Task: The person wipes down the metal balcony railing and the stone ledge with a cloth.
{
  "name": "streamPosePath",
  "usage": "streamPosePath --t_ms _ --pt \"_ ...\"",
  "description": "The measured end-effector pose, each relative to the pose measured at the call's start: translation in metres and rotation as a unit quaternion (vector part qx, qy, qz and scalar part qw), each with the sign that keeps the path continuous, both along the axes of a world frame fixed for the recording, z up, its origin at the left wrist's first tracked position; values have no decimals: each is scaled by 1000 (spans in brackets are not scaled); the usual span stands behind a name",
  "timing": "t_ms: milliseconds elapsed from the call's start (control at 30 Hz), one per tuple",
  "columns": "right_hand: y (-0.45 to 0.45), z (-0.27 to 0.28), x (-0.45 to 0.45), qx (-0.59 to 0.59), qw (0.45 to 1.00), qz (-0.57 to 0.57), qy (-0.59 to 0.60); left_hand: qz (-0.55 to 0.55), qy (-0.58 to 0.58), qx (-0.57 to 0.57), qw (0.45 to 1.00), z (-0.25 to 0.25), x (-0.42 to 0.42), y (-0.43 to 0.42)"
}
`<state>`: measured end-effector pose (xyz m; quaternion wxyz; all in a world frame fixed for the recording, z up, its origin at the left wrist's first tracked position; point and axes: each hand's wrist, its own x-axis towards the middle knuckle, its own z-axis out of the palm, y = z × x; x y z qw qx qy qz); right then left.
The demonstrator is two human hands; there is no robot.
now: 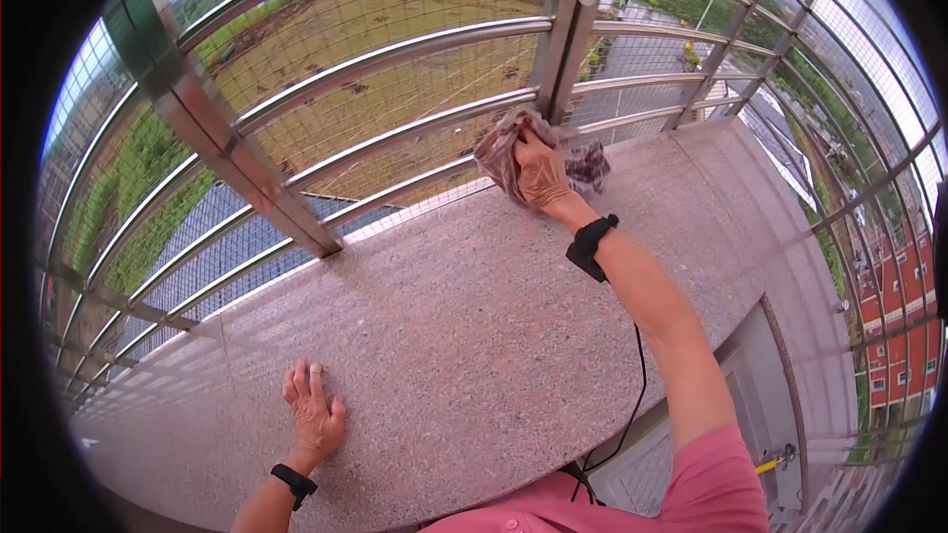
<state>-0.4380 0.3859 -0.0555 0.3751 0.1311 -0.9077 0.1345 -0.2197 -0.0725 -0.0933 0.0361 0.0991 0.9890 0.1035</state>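
My right hand (540,170) is closed on a crumpled, checked brownish-pink cloth (502,153). It presses the cloth against the lower metal rails, close to the foot of an upright post (565,54). Part of the cloth hangs out to the right of my fingers, over the back edge of the speckled pink stone ledge (434,306). On the ledge's left part rests my left hand (314,412), fingers a little bent and apart, holding nothing. A black band is on each wrist.
Shiny metal rails with wire mesh (385,64) run along the back and curve round the right. A second post (237,158) meets the ledge at the left. From the right wrist a black cable (640,375) hangs down past the ledge's front edge. A pale cabinet door (748,385) stands below right.
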Motion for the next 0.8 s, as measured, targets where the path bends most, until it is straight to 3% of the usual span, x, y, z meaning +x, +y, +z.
streamPosePath --t_ms 67,233,300,367,433,500,700,800 --pt "-15 -14 0 -91 991 -28 -90 6 0 -1 1000 2 0 -2" --pt "-70 -10 -19 -92 990 -96 -40 -24 3 14 1000 -3 0 -8" --pt "-103 -8 -11 -163 975 -108 -108 -29 13 13 999 -4 0 -8" --pt "-137 -18 -11 -165 976 -101 -103 -35 24 13 999 -5 -1 -9" --pt "-171 -28 -11 -216 969 -119 -13 -42 36 10 998 -7 -1 -11" --pt "-198 -23 -3 -230 964 -124 -49 -45 45 17 998 -12 -1 -13" --pt "-307 -28 19 -339 939 37 -38 -55 71 38 995 -16 -2 -15" --pt "-292 -27 17 -333 935 111 -43 -58 74 42 995 -13 -2 -16"
